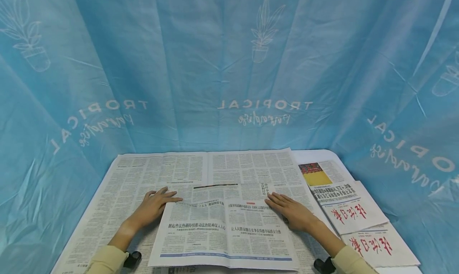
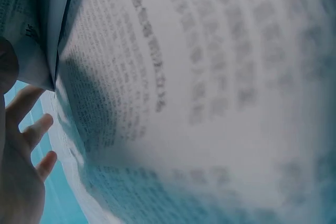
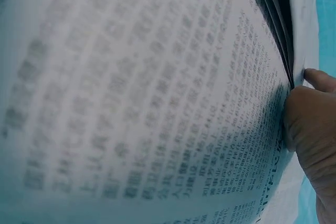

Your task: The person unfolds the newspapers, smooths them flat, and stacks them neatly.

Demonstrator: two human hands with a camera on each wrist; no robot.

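A folded newspaper with a centre crease lies in front of me, on top of a larger spread newspaper. At its upper left corner is my left hand, thumb reaching onto the corner and the other fingers extended and spread. The left wrist view shows these fingers beside the edges of the sheets. My right hand rests along the upper right edge, its fingers straight and pointing inward over the paper. Up close in the right wrist view, the right thumb is against the edge of several layered sheets.
To the right lie folded newspapers with red titles, an upper one overlapping a lower one. Behind them is a page with a red and yellow picture. A blue printed curtain surrounds the white table.
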